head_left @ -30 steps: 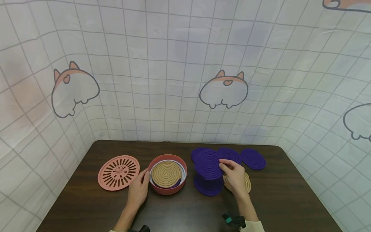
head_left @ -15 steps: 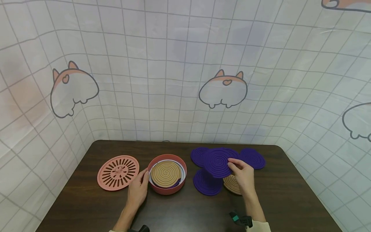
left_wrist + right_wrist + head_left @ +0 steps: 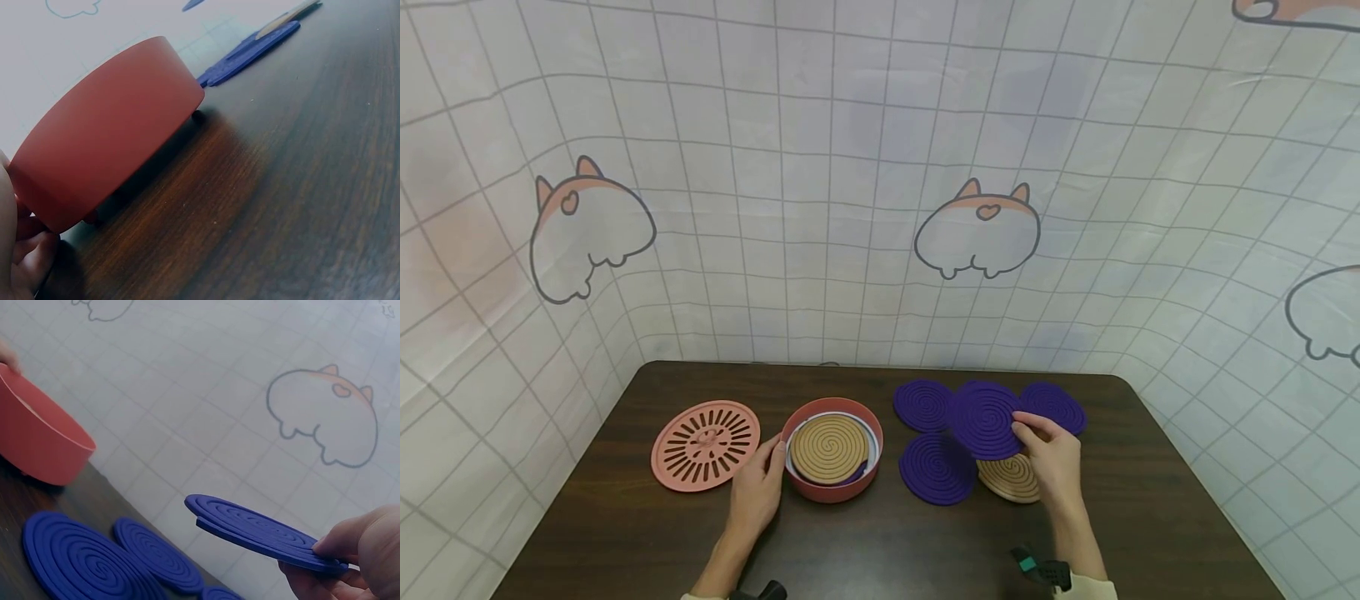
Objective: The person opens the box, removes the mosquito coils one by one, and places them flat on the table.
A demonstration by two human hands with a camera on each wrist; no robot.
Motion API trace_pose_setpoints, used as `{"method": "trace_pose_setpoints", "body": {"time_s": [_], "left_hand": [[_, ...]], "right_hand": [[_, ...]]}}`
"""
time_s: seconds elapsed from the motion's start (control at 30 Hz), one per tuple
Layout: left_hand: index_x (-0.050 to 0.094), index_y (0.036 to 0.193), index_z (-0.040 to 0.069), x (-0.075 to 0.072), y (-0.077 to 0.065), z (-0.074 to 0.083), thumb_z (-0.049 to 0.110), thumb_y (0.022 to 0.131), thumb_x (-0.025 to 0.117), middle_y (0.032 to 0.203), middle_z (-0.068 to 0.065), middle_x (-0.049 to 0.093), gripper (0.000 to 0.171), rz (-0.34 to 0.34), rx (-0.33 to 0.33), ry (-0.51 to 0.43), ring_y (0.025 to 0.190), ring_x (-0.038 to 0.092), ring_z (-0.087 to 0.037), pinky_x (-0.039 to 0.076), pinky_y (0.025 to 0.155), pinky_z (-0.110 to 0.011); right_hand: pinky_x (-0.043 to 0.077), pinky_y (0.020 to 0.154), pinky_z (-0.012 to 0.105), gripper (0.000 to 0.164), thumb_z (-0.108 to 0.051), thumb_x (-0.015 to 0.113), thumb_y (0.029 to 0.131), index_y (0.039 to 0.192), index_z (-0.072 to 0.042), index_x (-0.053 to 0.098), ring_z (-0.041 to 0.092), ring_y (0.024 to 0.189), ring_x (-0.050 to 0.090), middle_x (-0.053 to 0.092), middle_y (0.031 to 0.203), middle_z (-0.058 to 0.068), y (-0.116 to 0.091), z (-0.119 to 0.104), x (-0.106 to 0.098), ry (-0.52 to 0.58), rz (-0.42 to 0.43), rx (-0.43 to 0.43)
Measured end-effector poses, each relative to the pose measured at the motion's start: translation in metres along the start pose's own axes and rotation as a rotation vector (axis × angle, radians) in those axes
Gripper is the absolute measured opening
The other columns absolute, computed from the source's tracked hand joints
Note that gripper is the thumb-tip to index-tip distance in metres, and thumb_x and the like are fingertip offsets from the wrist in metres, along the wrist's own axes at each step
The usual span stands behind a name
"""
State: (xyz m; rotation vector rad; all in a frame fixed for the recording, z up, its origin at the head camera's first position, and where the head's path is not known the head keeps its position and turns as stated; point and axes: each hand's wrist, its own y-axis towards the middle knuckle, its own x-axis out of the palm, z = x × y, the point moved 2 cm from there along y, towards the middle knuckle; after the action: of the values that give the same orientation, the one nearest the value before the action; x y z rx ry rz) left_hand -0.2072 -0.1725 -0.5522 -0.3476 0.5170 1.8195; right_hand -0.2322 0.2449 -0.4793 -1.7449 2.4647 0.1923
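Note:
My right hand point(image 3: 1056, 462) pinches a purple spiral mosquito coil point(image 3: 985, 421) by its right edge, thumb above and fingers below. It hangs over other coils, clear of the table in the right wrist view. My left hand point(image 3: 756, 492) grips the left side of a round red mosquito coil holder point(image 3: 829, 493), its thumb at the rim. Inside, a tan coil point(image 3: 829, 450) lies over a purple one, of which only a sliver shows, within a white lining. Purple coils point(image 3: 922, 405) point(image 3: 937, 471) point(image 3: 1054, 406) and a tan coil point(image 3: 1009, 479), partly covered by the held one, lie to the right.
Left of the holder lies a pink slotted lid point(image 3: 706, 446). The dark wood table point(image 3: 880, 550) reaches back to a white grid-patterned curtain point(image 3: 820, 250) with cartoon animals, which also rises along both sides.
My right hand has carried the purple coil to the right, away from the holder. More of the left purple coils shows now. The left hand and holder have stayed in place.

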Motion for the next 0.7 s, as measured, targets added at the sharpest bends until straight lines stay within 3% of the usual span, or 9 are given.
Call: {"method": "trace_pose_setpoints", "body": {"time_s": [0.7], "left_hand": [[0.06, 0.139, 0.007, 0.0, 0.001, -0.001, 0.041, 0.107, 0.043, 0.137, -0.017, 0.063, 0.049, 0.001, 0.005, 0.0, 0.13, 0.058, -0.035, 0.046, 0.107, -0.054]], "right_hand": [[0.055, 0.058, 0.018, 0.028, -0.01, 0.073, 0.091, 0.115, 0.004, 0.072, 0.001, 0.064, 0.062, 0.07, 0.072, -0.015, 0.01, 0.012, -0.035, -0.016, 0.151, 0.02]]}}
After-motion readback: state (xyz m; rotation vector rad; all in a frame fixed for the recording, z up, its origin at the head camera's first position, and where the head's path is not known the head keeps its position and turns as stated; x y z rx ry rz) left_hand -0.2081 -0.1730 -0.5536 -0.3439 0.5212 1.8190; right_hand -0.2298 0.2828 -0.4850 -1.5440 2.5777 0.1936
